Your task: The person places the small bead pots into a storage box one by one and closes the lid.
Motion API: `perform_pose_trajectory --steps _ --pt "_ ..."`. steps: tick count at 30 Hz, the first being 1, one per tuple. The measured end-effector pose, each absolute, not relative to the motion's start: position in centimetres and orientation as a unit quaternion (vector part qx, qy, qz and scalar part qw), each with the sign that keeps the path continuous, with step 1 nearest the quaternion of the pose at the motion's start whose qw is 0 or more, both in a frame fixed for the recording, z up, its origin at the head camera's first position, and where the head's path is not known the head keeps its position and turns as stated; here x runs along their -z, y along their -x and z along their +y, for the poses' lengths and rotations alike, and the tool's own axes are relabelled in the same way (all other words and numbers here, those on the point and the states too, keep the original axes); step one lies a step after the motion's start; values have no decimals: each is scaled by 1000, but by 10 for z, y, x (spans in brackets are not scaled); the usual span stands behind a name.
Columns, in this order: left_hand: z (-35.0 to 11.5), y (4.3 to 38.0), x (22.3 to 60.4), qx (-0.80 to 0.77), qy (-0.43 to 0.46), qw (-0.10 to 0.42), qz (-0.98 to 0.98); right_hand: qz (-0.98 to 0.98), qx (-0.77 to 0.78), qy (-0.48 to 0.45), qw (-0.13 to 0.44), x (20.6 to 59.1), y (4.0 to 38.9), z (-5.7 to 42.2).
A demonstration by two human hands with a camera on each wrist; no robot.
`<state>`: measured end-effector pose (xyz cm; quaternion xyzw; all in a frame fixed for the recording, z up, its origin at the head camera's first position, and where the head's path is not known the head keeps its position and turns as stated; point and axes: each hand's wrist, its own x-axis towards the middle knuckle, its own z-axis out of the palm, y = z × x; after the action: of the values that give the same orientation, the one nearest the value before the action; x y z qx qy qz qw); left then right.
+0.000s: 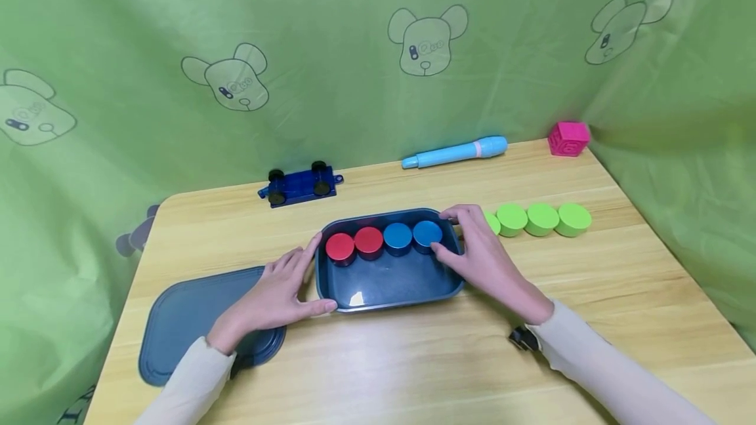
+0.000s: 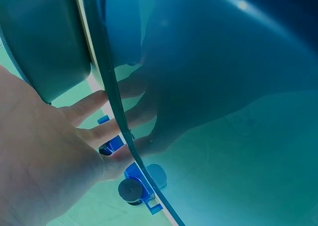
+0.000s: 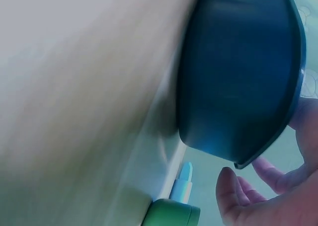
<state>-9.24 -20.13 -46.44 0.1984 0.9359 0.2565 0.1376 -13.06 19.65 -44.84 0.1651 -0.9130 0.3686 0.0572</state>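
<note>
A dark blue rectangular box point(image 1: 390, 284) holds two red discs point(image 1: 340, 246) and two blue discs point(image 1: 398, 236) in a row along its back side. My left hand point(image 1: 280, 290) rests spread against the box's left end, thumb at the near left corner. In the left wrist view, the left hand point(image 2: 44, 151) has its fingers extended beside the box point(image 2: 44, 42). My right hand point(image 1: 481, 248) straddles the right rim, thumb inside beside the right blue disc, index finger at the far corner. The right wrist view has this hand point(image 3: 278, 196) with loosely bent fingers; its thumb tip is hidden.
A dark blue lid point(image 1: 195, 320) lies under the left forearm. Several green discs point(image 1: 541, 218) form a row right of the box. Farther back are a blue toy car chassis point(image 1: 301, 185), a light blue pen point(image 1: 455, 153) and a pink cube point(image 1: 569, 139), before a green curtain point(image 1: 331, 31).
</note>
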Motion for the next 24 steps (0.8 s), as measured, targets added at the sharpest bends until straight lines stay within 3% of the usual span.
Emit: perform_pose_trajectory --steps 5,13,24 --pt "-201 92 464 -259 -198 137 935 -902 -395 -162 66 445 126 207" --pt "-201 92 463 -259 -195 137 936 -880 -427 -161 135 441 123 230" --pt "-199 90 465 -261 -194 139 935 -888 -419 -117 149 445 120 269"
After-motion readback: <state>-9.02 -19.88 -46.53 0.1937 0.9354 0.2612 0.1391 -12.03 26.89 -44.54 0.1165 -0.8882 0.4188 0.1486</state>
